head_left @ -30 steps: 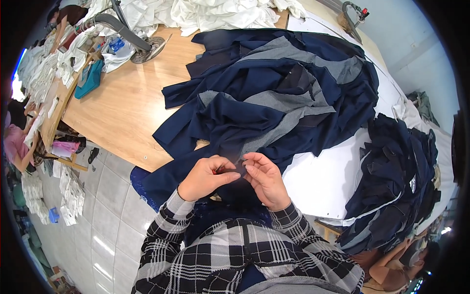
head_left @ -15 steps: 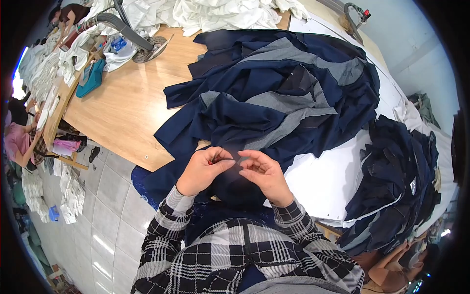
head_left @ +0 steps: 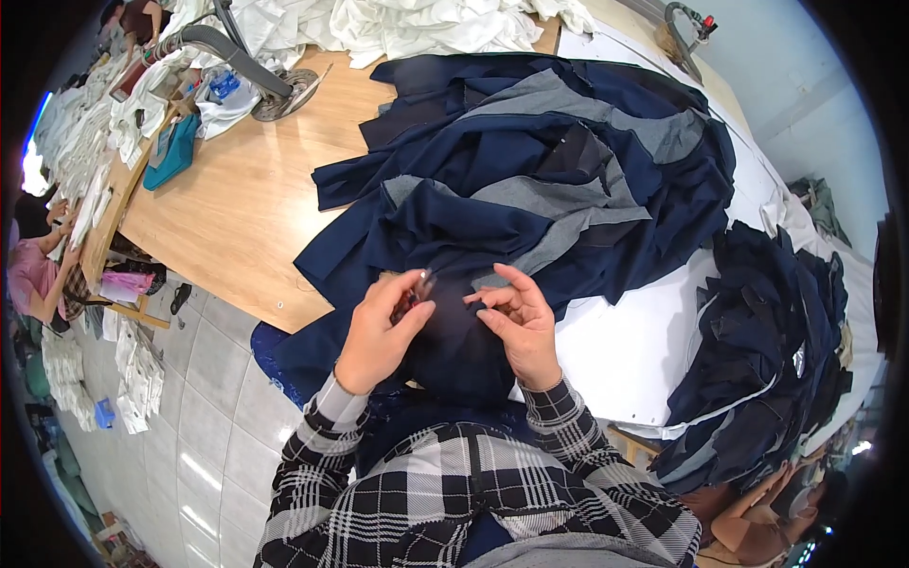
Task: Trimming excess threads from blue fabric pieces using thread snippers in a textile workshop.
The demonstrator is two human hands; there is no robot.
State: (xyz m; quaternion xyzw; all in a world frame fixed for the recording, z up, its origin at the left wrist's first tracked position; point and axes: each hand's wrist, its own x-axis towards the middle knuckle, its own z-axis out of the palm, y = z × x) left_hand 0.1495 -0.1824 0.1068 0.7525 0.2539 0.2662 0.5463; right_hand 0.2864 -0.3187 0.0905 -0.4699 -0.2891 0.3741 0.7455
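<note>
Both my hands are raised over a dark navy garment piece (head_left: 459, 369) at the near edge of the table. My left hand (head_left: 374, 336) has its fingers curled, with the thumb bent towards them; a small, blurred thing shows there, too unclear to name. Facing it, my right hand (head_left: 527, 331) pinches a bit of dark navy cloth between thumb and fingertips, the other fingers bent above. The two hands are a short way apart. Beyond them spreads a heap of navy garments (head_left: 454, 227) with grey lining panels (head_left: 559, 204).
Wooden tabletop (head_left: 246, 218) lies to the left, a white board (head_left: 625, 350) to the right. Another pile of navy garments (head_left: 757, 331) hangs at the right. White cloth (head_left: 426, 24), a grey hose arm (head_left: 227, 52) and a teal pouch (head_left: 172, 151) are farther off. Other people sit left and lower right.
My hands have drawn apart; the left has moved slightly left and the right a little to the right. Dark cloth now shows at my right fingertips. The garment heap lies much as before.
</note>
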